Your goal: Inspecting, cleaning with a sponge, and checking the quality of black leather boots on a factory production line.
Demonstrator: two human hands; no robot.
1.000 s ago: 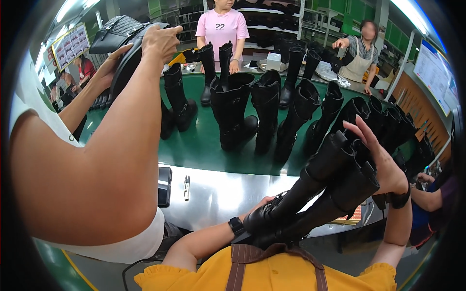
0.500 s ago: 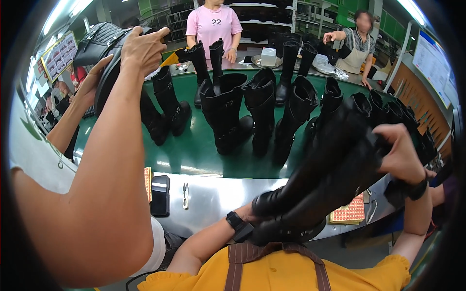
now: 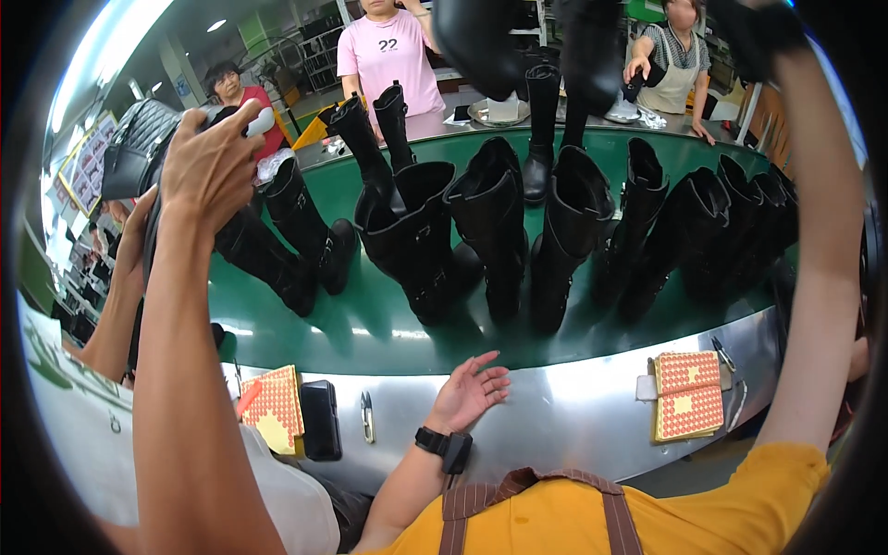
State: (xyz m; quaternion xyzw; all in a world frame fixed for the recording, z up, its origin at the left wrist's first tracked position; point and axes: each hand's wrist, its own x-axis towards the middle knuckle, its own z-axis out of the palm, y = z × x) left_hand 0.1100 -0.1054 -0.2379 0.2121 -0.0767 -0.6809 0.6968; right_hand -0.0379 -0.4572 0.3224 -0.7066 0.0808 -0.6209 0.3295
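Note:
My left hand is open, palm up and fingers spread, above the metal edge of the bench, touching nothing. My right forearm rises along the right side. A black band shows at its wrist, while the hand itself is cut off at the upper edge. At the top, a pair of black boots hangs in the air with toes down, blurred and partly out of the picture. Below them, several tall black boots with buckles stand on the green table.
A co-worker's hands hold a quilted black boot at the left. Sticker sheets, a black phone-like case and thread snips lie on the metal ledge. Other people stand across the table.
The pair of boots has gone from low in front of me up to the top edge, with my right arm raised. My left hand has let go of the boots.

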